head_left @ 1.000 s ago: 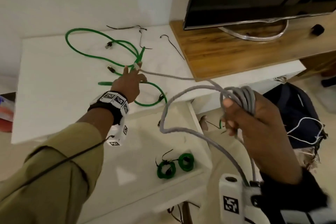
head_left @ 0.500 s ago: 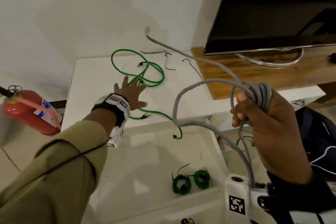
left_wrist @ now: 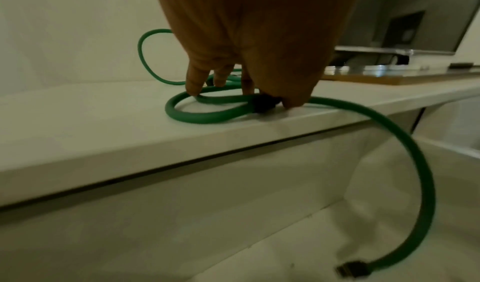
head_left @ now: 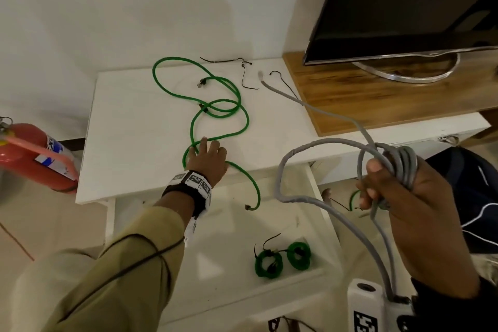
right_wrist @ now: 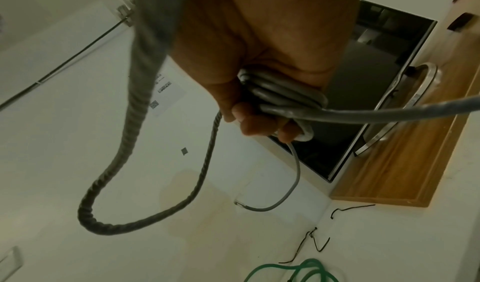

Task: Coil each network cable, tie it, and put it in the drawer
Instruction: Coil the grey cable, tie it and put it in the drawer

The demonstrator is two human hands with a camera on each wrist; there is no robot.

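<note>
Right now the right hand [head_left: 420, 197] is clenched round the half-coiled grey cable [head_left: 401, 167], free end trailing far onto the white cabinet top [head_left: 129, 121]. Left hand [head_left: 208, 159] lies flat w/ fingers straight, pressing the loose green cable [head_left: 215, 113]. Both look light, springy; grip near the plug.
</note>
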